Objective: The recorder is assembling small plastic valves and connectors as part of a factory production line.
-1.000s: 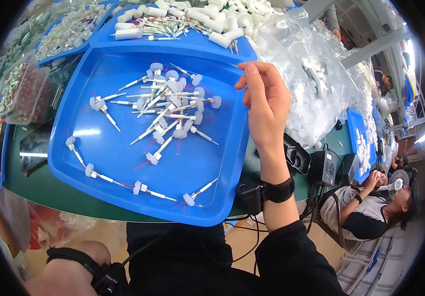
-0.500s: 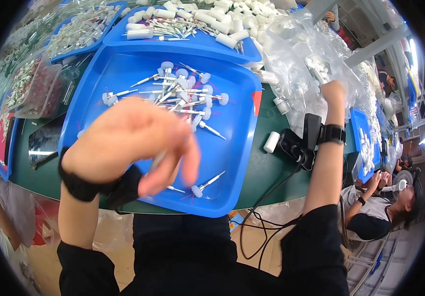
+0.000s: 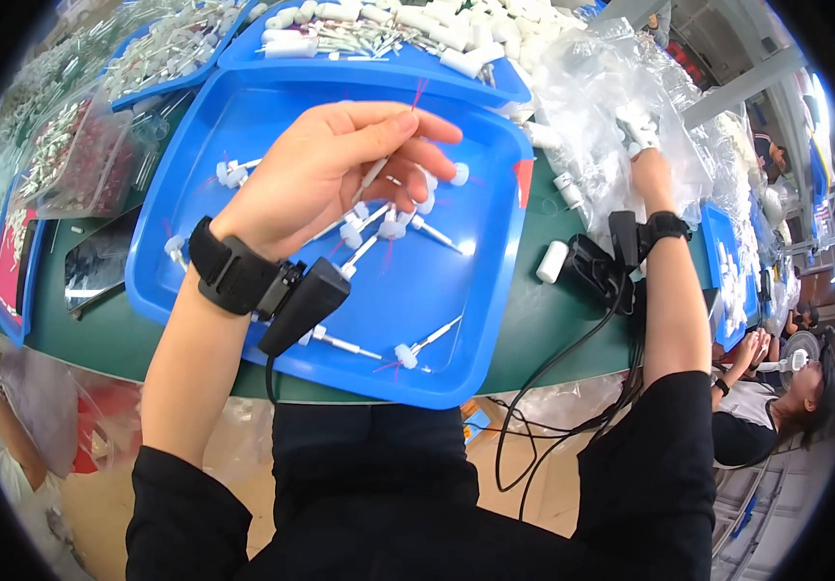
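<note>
My left hand [image 3: 340, 160] is raised over the blue tray [image 3: 510, 261]. Its thumb and forefinger pinch a thin white rod with red threads [image 3: 375, 172]; the threads stick up past the fingertips. Below the hand, several white rods with round translucent caps and red threads [image 3: 393, 225] lie heaped in the tray, partly hidden by the fingers. One such capped rod [image 3: 407, 356] lies apart near the tray's front edge. On the right, my right hand [image 3: 652, 179] is curled at the clear plastic bag [image 3: 582, 107], against white pieces; what its fingertips hold is hidden.
Behind stands another blue tray [image 3: 359, 73] with white cylinders and thin rods. To the left are a clear plastic box [image 3: 98, 165] of small parts and a dark phone-like slab [image 3: 98, 266]. A white cylinder [image 3: 552, 261] and black cabled device [image 3: 592, 266] lie right. A co-worker [image 3: 776, 407] sits far right.
My left hand has moved up and turned from low over the tray, and the thin rod now shows in its fingers. The right hand stays at the bag. The whole view has shifted slightly.
</note>
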A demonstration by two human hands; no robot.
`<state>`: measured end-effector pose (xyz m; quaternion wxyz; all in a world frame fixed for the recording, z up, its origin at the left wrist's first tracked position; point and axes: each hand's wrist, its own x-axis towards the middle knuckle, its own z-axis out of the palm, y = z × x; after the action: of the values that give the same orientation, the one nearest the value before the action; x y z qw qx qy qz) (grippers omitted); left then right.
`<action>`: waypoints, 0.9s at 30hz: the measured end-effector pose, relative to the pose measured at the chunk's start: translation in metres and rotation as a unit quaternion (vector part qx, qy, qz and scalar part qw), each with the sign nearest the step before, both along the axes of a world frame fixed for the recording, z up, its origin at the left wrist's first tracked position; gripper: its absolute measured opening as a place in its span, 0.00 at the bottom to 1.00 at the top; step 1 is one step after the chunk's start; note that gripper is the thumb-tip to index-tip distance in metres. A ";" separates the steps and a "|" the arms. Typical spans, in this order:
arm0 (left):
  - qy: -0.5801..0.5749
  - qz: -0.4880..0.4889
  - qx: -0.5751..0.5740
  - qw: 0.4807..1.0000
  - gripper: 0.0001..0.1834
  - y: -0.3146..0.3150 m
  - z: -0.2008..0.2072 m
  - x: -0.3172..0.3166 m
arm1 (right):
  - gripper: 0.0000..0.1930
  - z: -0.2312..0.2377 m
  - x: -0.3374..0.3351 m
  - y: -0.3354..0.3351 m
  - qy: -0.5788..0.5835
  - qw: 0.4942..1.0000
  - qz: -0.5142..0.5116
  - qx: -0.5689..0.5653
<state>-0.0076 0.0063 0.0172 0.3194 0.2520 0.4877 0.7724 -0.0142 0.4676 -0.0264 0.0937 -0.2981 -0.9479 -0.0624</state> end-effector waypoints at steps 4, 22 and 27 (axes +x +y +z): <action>-0.004 0.012 -0.009 1.000 0.15 -0.005 0.000 -0.004 | 0.14 0.007 0.002 0.008 -0.012 0.999 -0.034 0.036; 0.385 0.228 -0.190 0.874 0.05 0.007 -0.011 0.004 | 0.14 0.035 0.057 -0.267 0.165 0.589 0.354 -0.708; 0.413 0.204 -0.206 0.864 0.05 0.007 -0.012 0.006 | 0.15 0.026 0.058 -0.265 0.210 0.545 0.365 -0.725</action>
<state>-0.0011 0.0134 0.0053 -0.0310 0.3712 0.7633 0.5279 0.0442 0.2021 -0.0003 0.0570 0.1019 -0.6511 0.7500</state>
